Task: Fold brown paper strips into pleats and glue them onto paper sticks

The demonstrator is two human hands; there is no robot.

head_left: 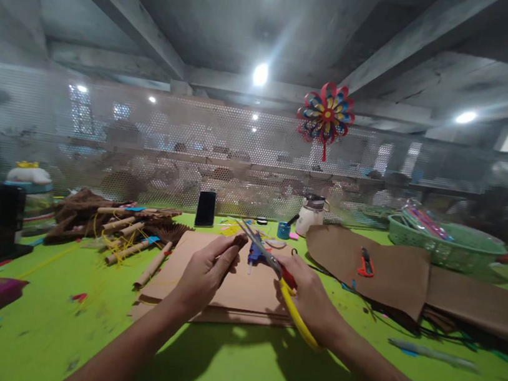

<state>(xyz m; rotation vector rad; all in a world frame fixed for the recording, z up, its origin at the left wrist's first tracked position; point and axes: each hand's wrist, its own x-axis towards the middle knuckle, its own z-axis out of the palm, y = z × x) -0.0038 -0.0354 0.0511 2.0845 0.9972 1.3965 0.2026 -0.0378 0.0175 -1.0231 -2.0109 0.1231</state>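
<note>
My left hand (207, 272) is closed round a small dark brown strip (240, 240), which looks like folded paper and is mostly hidden by the fingers. My right hand (306, 292) grips a pair of scissors (287, 296) with yellow and red handles. The blades are parted and point up and left, near the brown strip. Both hands are raised over a stack of light brown paper sheets (192, 254). Behind the blades a blue glue gun (257, 252) lies on the stack.
Paper rolls (127, 236) with yellow strings lie at left on the green table (120, 336). A black phone (205, 209) stands behind the stack. To the right are brown paper (393, 276), a red cutter (366, 263), a white jug (311, 216) and a green basket (453, 253).
</note>
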